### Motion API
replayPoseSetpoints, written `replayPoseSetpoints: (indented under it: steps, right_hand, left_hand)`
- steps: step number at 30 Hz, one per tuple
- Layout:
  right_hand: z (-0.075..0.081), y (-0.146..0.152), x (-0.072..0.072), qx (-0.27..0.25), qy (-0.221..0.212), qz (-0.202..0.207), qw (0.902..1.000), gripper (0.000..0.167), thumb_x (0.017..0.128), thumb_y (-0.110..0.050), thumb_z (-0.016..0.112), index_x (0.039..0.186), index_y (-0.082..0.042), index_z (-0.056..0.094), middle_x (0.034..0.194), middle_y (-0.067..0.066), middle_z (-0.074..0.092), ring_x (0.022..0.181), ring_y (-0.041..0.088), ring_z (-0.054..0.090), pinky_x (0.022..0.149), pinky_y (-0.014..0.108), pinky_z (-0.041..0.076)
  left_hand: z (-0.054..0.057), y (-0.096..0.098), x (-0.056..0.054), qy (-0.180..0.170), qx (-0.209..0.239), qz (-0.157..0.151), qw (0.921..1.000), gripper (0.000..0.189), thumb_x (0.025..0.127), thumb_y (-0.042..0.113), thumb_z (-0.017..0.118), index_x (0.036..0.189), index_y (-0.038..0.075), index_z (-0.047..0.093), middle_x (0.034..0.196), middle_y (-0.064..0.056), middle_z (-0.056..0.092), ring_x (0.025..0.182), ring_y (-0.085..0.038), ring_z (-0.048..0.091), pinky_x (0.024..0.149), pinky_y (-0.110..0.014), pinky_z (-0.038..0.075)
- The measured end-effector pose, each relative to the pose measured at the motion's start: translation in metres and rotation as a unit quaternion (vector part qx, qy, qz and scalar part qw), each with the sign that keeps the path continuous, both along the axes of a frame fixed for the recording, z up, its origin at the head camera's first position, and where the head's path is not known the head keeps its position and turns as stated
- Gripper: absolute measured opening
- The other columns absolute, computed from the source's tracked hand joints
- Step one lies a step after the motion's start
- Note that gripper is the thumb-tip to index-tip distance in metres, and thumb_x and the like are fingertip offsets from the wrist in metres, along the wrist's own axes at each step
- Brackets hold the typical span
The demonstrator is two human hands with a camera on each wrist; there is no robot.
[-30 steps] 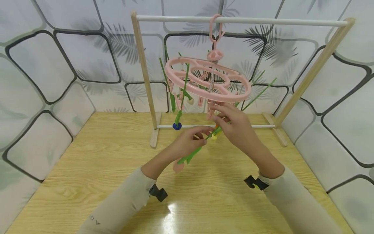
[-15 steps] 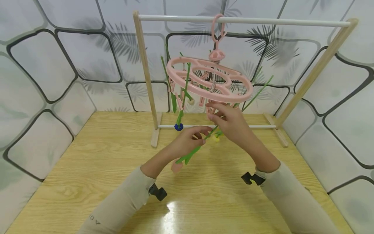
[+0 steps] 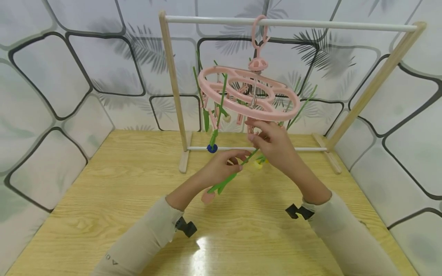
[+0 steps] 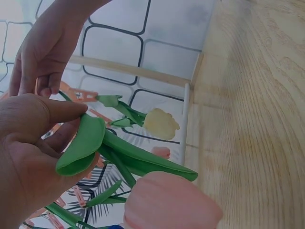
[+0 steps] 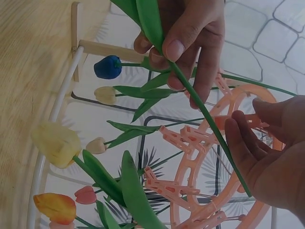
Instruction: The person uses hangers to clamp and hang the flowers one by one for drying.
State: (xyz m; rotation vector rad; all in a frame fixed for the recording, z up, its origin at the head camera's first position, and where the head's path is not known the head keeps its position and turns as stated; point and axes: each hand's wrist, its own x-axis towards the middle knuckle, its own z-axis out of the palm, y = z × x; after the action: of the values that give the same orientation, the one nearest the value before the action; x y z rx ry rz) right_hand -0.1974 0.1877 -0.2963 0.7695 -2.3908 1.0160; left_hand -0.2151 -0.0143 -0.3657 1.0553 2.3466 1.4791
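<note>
In the head view my left hand (image 3: 222, 166) pinches the green stem of an artificial pink tulip (image 3: 208, 196), its bloom hanging low toward the table. The left wrist view shows the pink bloom (image 4: 171, 200) and broad green leaves beside that hand. My right hand (image 3: 272, 140) is under the near rim of a pink round clip hanger (image 3: 246, 111). Its thumb and fingers pinch a pink clothespin (image 5: 243, 120) of the hanger. The tulip's bare stem (image 5: 209, 117) slants past the right fingertips; whether it touches the clothespin I cannot tell.
The hanger hooks over the white bar of a wooden rack (image 3: 172, 84). Other tulips hang head-down from its clips: blue (image 5: 107, 67), yellow (image 5: 56, 144), orange (image 5: 55, 208), and several more. A wooden table (image 3: 121, 214) lies below, patterned walls around.
The right hand has shifted slightly left to the clothespin under the rim. The hanger's right-hand stems have swung slightly. The left hand keeps the tulip almost still.
</note>
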Motion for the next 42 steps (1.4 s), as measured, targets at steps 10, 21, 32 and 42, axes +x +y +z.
replayPoseSetpoints:
  steps: [10, 21, 32, 42]
  right_hand:
    - [0.007, 0.007, 0.005, 0.004, -0.039, 0.031, 0.9987, 0.039, 0.098, -0.009, 0.066, 0.137, -0.007, 0.062, 0.107, 0.012, 0.062, 0.072, 0.017, 0.067, 0.065, 0.026, 0.055]
    - [0.015, 0.003, 0.019, 0.026, -0.123, 0.020, 0.9918, 0.037, 0.101, -0.007, 0.059, 0.138, -0.011, 0.058, 0.119, 0.007, 0.057, 0.065, 0.015, 0.069, 0.087, 0.043, 0.058]
    - [0.021, -0.001, 0.023, 0.030, -0.098, 0.005, 0.9947, 0.039, 0.100, -0.006, 0.062, 0.138, -0.007, 0.058, 0.111, 0.011, 0.058, 0.063, 0.015, 0.067, 0.058, 0.026, 0.060]
    - [0.026, 0.001, 0.023, 0.028, -0.129, -0.003, 0.9912, 0.048, 0.099, -0.001, 0.061, 0.145, -0.016, 0.055, 0.108, 0.005, 0.062, 0.067, 0.021, 0.070, 0.055, 0.029, 0.059]
  left_hand:
    - [0.005, -0.005, -0.002, -0.008, -0.007, 0.002, 0.9999, 0.045, 0.101, 0.007, 0.059, 0.143, 0.023, 0.057, 0.128, -0.006, 0.065, 0.101, -0.018, 0.064, 0.080, -0.032, 0.057]
    - [0.012, -0.001, -0.003, 0.001, -0.005, 0.004, 1.0000, 0.040, 0.102, 0.010, 0.059, 0.141, 0.020, 0.059, 0.131, -0.004, 0.063, 0.101, -0.018, 0.060, 0.086, -0.033, 0.055]
    - [0.015, 0.004, -0.007, 0.015, 0.004, 0.023, 0.9996, 0.037, 0.102, 0.010, 0.060, 0.138, 0.019, 0.062, 0.131, -0.001, 0.065, 0.104, -0.017, 0.062, 0.089, -0.034, 0.056]
    - [0.025, 0.004, -0.007, 0.007, 0.019, 0.031, 0.9993, 0.030, 0.102, 0.015, 0.061, 0.131, 0.017, 0.066, 0.129, 0.002, 0.065, 0.107, -0.015, 0.061, 0.094, -0.034, 0.055]
